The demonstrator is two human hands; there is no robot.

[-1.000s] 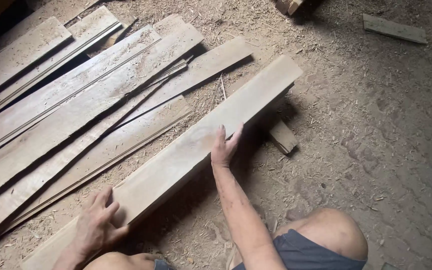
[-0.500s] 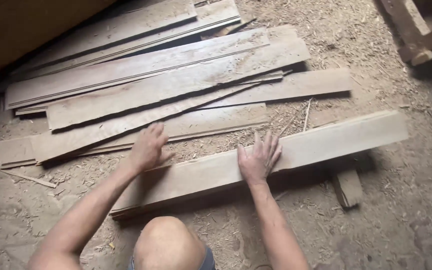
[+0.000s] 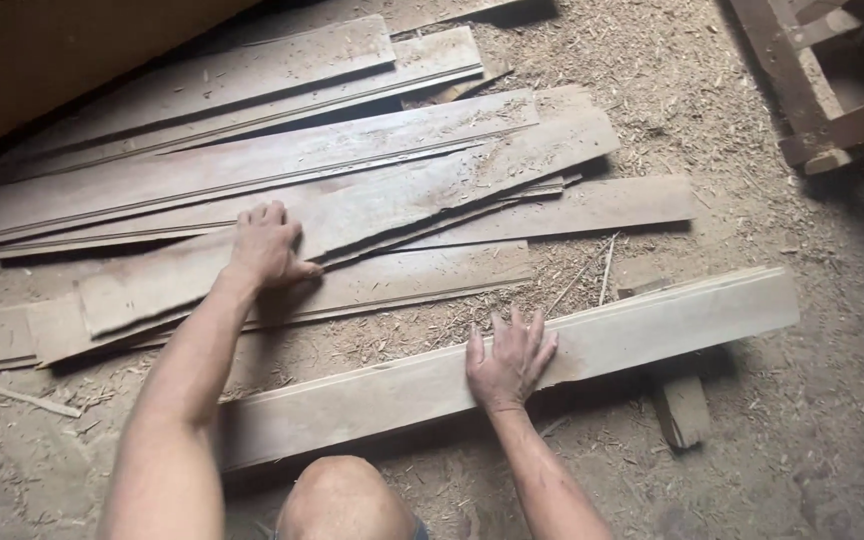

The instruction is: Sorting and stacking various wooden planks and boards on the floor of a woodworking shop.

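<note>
A long pale wooden plank (image 3: pixel 652 325) lies across the sawdust floor in front of me, its right end resting on a small wood block (image 3: pixel 682 410). My right hand (image 3: pixel 509 360) lies flat on the plank near its middle, fingers spread. My left hand (image 3: pixel 267 245) rests on a rough board (image 3: pixel 402 200) in the pile of several thin boards behind the plank, fingers curled over its near edge. My bare knee (image 3: pixel 344 498) shows at the bottom edge.
Several long thin boards (image 3: pixel 232 90) lie stacked at an angle toward the upper left. A wooden frame (image 3: pixel 812 85) stands at the upper right. Sawdust and splinters cover the floor (image 3: pixel 822 440). A dark brown panel (image 3: pixel 52 50) fills the top left corner.
My left hand has moved from the near plank up onto a board in the pile. The view has swung and closed in; my right hand stays flat on the plank.
</note>
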